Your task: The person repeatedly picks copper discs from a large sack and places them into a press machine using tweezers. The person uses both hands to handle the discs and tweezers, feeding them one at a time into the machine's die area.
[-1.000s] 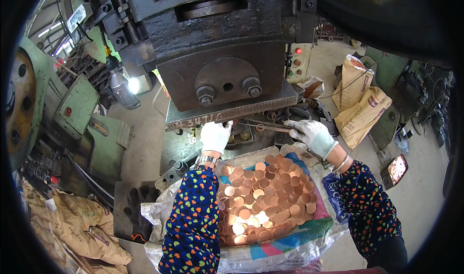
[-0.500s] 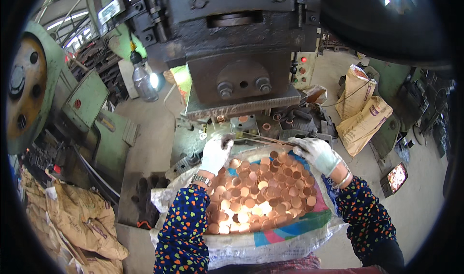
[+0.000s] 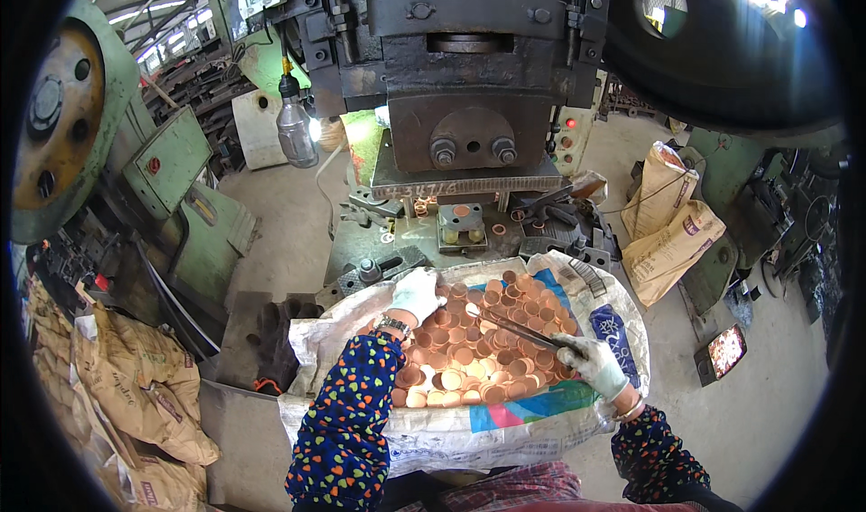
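Many copper discs (image 3: 462,357) lie loose and overlapping on the sack (image 3: 424,440), heaped from its left side toward its far right corner. Our two gloved hands are apart. The right hand (image 3: 592,364), near the sack's right edge, is clamped on the tongs (image 3: 520,330); these slant toward the far left, with their tips at the far half of the heap. Whether the tips grip a disc, we cannot tell. The left hand (image 3: 418,295) is at the heap's far left corner, fingers bent down by the discs; whether they pinch one, we cannot tell either.

Beyond the sack's far edge are the die (image 3: 463,222) and, above it, the press (image 3: 473,138). One copper round (image 3: 461,211) shows on top of the die.

We judge the step in hand to be parting single discs from the heap. For this we choose a disc that lies uppermost with a free rim. We set one tip on each face and squeeze lightly but squarely, since flat metal probably slips sideways. We check that no second disc clings beneath. We lift without dragging, so that the heap does not slide toward the sack's near edge.
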{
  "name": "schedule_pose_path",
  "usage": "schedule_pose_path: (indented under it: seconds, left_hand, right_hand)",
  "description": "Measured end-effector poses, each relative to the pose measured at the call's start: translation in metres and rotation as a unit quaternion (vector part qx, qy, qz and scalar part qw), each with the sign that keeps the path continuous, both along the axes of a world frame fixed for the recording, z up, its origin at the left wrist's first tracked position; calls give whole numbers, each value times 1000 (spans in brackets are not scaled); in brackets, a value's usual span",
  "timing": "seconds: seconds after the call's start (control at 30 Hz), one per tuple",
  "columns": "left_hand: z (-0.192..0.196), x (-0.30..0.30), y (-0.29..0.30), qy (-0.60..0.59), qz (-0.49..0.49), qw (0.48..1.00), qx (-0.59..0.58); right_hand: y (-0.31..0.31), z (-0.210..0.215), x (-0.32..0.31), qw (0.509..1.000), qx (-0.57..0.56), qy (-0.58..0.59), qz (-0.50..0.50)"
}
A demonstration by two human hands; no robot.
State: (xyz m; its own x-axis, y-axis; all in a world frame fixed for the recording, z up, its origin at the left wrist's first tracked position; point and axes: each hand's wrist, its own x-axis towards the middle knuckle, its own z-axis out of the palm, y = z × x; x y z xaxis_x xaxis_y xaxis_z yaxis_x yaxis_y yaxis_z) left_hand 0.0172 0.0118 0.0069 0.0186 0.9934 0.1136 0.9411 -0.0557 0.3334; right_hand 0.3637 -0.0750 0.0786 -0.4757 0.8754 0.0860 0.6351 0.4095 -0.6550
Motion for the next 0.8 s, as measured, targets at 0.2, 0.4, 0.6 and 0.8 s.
schedule_pose_path:
  seconds: [0.2, 0.4, 0.6, 0.8]
  left_hand:
    - [6, -12, -15, -138, -44, 988, -50]
    - [15, -22, -34, -221, -47, 974, -16]
    - [18, -22, -45, -515, 0, 849, -122]
    - [22, -19, -46, -527, -19, 839, -135]
  right_hand:
    - [-16, -15, -4, 998, 55, -30, 3]
    - [-14, -19, -4, 999, 27, -44, 7]
    - [-12, -22, -3, 999, 32, -37, 16]
    - [-3, -11, 1, 995, -81, 48, -41]
